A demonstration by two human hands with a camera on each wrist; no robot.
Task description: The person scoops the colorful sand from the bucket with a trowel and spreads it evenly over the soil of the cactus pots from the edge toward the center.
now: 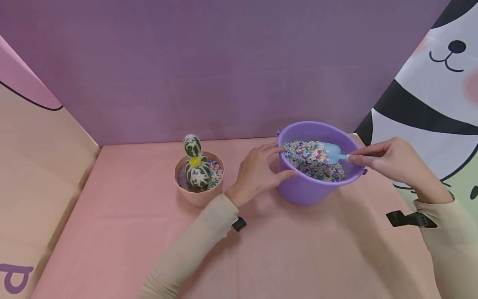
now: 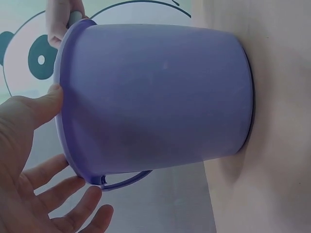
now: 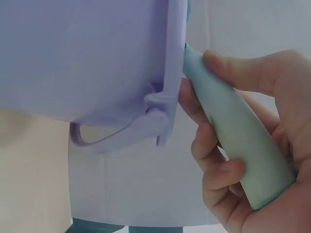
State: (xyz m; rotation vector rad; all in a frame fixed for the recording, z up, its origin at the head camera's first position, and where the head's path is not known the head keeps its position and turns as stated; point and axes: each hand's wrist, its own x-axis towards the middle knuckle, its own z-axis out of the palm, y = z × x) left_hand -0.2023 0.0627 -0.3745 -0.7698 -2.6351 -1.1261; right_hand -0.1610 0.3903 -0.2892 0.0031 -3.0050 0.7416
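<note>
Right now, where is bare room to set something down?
Bare pink surface: left of the cactus pot, and in front of the purple bucket between left sleeve and right sleeve. Crowded: between pot and bucket, by the left hand, and right of the bucket, by the right hand holding the scoop.

The left hand (image 1: 257, 173) touched the left side of the purple bucket (image 1: 308, 194), the right hand (image 1: 396, 161), at its right side, gripped a light-blue scoop (image 1: 332, 153) loaded with multicoloured beads (image 1: 315, 153), and a cactus (image 1: 198, 174) in a pink pot (image 1: 199, 198) stood left of the bucket.
</note>
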